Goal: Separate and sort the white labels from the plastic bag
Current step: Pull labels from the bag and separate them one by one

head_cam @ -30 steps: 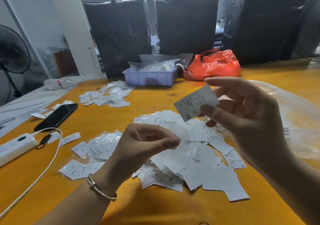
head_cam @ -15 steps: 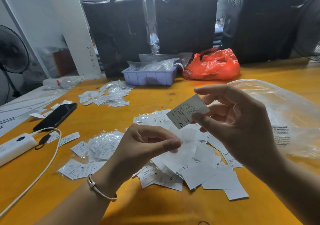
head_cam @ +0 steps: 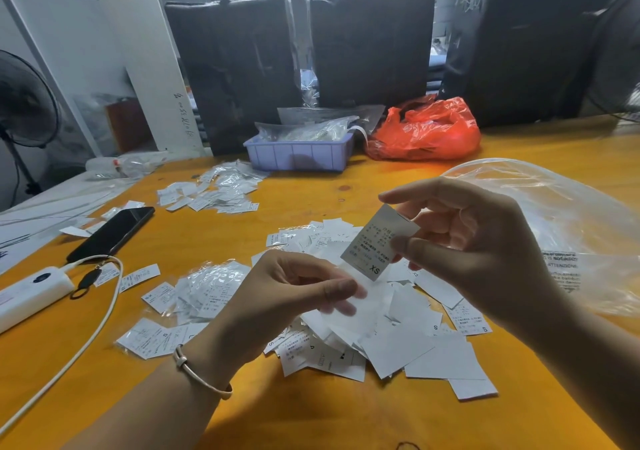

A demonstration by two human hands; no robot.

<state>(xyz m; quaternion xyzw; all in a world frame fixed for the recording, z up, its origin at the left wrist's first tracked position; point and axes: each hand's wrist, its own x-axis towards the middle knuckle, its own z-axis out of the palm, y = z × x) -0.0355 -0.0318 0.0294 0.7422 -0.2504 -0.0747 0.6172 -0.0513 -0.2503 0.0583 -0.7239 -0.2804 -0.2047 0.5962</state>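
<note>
Pinching one label (head_cam: 379, 241) between thumb and fingers, your right hand (head_cam: 474, 241) held it above the loose pile of labels (head_cam: 391, 328); your left hand (head_cam: 287, 293) pinched what looked like a thin clear sleeve, blurred, just below it. The label's long axis ran tilted, top corner up-right, the "XS" end pointing down toward your left hand. A light pinch on slick paper could have let it drop into the unsorted pile, mixing sizes. The plastic bag (head_cam: 561, 221) lay beside your right wrist on the table (head_cam: 311, 415).
</note>
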